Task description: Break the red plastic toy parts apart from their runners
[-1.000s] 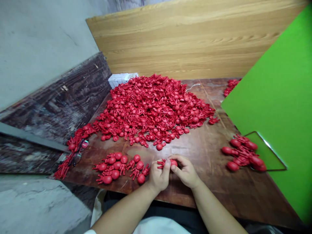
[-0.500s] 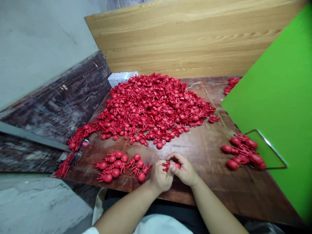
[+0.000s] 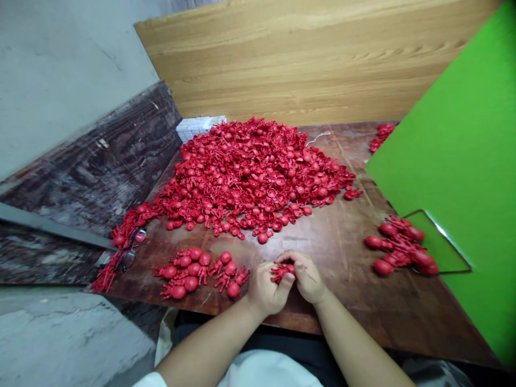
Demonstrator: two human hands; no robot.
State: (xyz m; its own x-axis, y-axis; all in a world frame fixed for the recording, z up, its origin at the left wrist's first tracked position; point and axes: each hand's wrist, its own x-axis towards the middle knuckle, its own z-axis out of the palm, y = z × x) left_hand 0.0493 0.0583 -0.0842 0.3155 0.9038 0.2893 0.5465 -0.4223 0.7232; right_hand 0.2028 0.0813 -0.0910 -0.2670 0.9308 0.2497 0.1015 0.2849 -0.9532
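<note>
Close to the table's front edge, my left hand and my right hand meet around a small red plastic figure. Its thin limbs show between my fingers, while its head end is partly covered by my right fingers. Both hands are closed on it. Left of them lies a loose group of red figures with round heads. A large heap of red figure parts, some of them hollow half shells, rises just beyond my hands.
A pile of red figures lies at right beside a green panel with a metal wire loop. Eyeglasses rest at the table's left edge. White blocks stand behind the heap, before a wooden board.
My right thumb and fingers have shifted on the figure, so more of its limbs show between my hands. The view has tilted slightly; the heap and groups look unchanged.
</note>
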